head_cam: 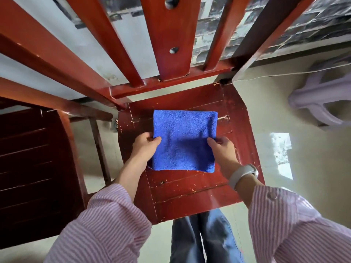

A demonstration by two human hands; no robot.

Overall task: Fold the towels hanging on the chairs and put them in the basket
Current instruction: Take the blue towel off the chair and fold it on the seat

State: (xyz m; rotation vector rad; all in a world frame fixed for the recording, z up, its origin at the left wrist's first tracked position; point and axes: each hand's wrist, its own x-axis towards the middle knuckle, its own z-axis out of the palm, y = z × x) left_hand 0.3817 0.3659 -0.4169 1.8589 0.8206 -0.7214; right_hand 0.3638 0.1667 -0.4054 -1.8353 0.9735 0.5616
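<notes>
A blue towel (183, 140), folded into a neat rectangle, lies flat on the seat of a red wooden chair (191, 190). My left hand (145, 146) pinches the towel's left edge about halfway down. On the opposite side my right hand (221, 147) pinches the right edge, with a white band on that wrist. Both thumbs rest on top of the cloth. No basket shows in this view.
The chair's slatted back (163, 40) rises just beyond the towel. A second dark red chair (32, 160) stands close on the left. A pale plastic stool (321, 95) sits on the shiny floor at the right. My legs in jeans are below the seat's front edge.
</notes>
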